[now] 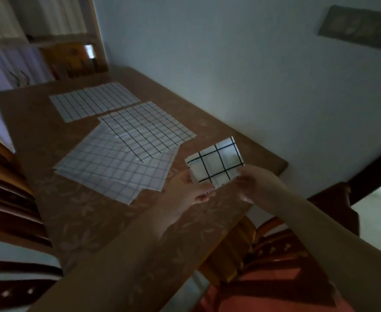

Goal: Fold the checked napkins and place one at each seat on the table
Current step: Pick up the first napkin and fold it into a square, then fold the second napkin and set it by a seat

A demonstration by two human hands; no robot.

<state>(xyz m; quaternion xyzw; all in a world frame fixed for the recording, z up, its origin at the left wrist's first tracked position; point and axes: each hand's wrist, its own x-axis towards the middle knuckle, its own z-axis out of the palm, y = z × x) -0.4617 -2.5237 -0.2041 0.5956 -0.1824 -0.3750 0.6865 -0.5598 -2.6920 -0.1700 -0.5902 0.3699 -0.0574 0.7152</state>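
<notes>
A: Quick pass. I see the folded napkin held up just above the table edge, at about 4 o'clock from the flat sheets. The left hand pinches its lower left corner, fingers closed on the cloth. The right hand grips the lower right edge, thumb side hidden, but the fingers look closed on it too.

B: Where's the rest?

A: The unfolded napkins lie overlapped mid-table, at 10 o'clock from the hands. One black-lined napkin sits on top of them, and a separate blue-lined napkin lies flat beyond, at 11 o'clock, just apart from the pile.

B: Risks?

A: My guess: the fold springs open if either pinch lets go before it's pressed flat. It's also hovering near the table edge at 4 o'clock, so a sloppy drop could slide it off towards the chair. Dragging a wrist across the pile would skew those sheets. The frame is dim and blurred, so I can't judge how crisp the fold is.

B: Any text, brands?

A: None readable. The wall plate at 1 o'clock is too blurred, and the napkins show only grid lines.
</notes>
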